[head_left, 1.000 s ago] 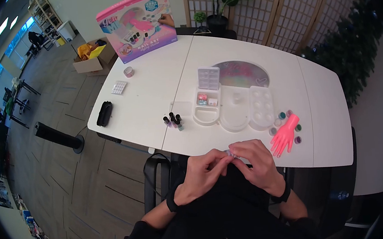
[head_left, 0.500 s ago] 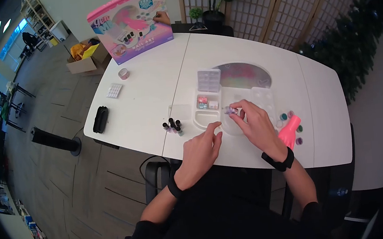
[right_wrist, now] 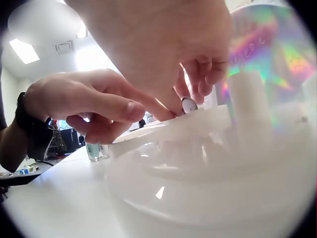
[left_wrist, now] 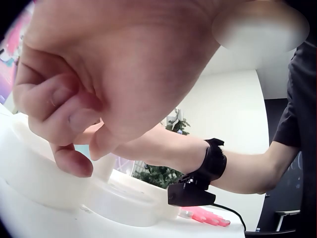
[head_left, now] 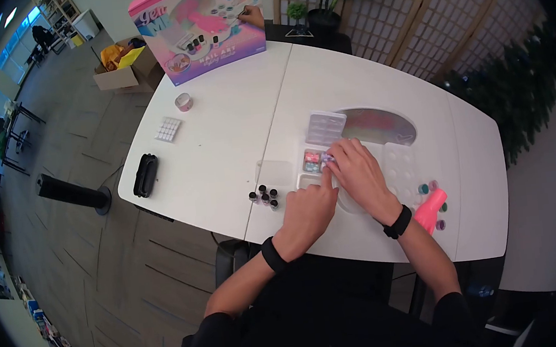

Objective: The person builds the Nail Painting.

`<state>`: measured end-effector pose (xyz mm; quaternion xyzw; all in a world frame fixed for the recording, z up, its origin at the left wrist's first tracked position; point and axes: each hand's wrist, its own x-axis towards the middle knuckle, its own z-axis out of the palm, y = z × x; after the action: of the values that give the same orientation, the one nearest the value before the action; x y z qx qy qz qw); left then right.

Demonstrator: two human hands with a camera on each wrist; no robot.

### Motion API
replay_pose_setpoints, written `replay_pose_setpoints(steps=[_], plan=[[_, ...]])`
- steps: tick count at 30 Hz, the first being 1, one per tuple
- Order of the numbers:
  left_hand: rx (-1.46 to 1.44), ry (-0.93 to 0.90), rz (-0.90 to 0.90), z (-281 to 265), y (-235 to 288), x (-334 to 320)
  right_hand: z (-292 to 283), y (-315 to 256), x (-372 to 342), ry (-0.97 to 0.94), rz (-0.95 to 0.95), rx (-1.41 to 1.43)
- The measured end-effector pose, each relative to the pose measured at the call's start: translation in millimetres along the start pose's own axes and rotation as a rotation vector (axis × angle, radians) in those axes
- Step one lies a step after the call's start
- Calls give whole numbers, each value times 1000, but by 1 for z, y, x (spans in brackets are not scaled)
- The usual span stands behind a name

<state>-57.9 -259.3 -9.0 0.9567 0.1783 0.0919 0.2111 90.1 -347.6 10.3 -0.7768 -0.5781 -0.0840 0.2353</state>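
Note:
In the head view my right hand [head_left: 361, 173] reaches down over the white plastic tray [head_left: 308, 182]. Its fingers pinch a small lilac piece [head_left: 327, 158] at the small compartment beside the one with pink and blue pieces [head_left: 312, 162]. The right wrist view shows a small round disc [right_wrist: 189, 105] by these fingertips, just above the tray rim. My left hand [head_left: 308, 212] has its index finger stretched toward the same compartment, close to the right fingertips. Its other fingers are bent under the palm in the left wrist view, with nothing seen in them.
Several nail polish bottles [head_left: 264, 197] stand left of the tray. A pink model hand [head_left: 431, 209] and small jars [head_left: 423, 189] lie to the right. The tray's clear lid [head_left: 326, 129] stands raised. A nail art box [head_left: 201, 34] is at the back left.
My hands moved from together near the table's front edge out to the tray. The right hand carried the lilac piece to the small compartment, and the left index finger followed.

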Motion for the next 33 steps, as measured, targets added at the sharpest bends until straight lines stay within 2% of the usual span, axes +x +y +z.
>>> replay_pose_setpoints(steps=[7,14,15,18,21,24,25,28,29,33], plan=[[-29,-44,14,-10,1,-4,3,3,-2,-78,-31,-78],[-191,-79,71,-84,-5,-34,4,4,-6,-45,-79,-127],[-183,-67,31,-96,-8,-34,3,4,-5,-37,-82,-125],[-207,55,-58,-116,-32,-28,9,5,-5,-44,-57,-149],[-279,12,-170,-130,-63,-15,7,5,-2,-38,-78,-143],[-315,55,-63,-123,-107,3,7,8,-2,-75,-95,-154],[-281,-39,-114,-127,-116,9,6,6,-1,-86,-98,-152],[-272,-136,-41,-116,-147,19,0,2,2,-114,-104,-148],[-275,-240,-56,-115,-153,21,-1,2,2,-121,-104,-144],[-195,-281,107,-97,-167,22,-5,0,3,-158,-100,-154]])
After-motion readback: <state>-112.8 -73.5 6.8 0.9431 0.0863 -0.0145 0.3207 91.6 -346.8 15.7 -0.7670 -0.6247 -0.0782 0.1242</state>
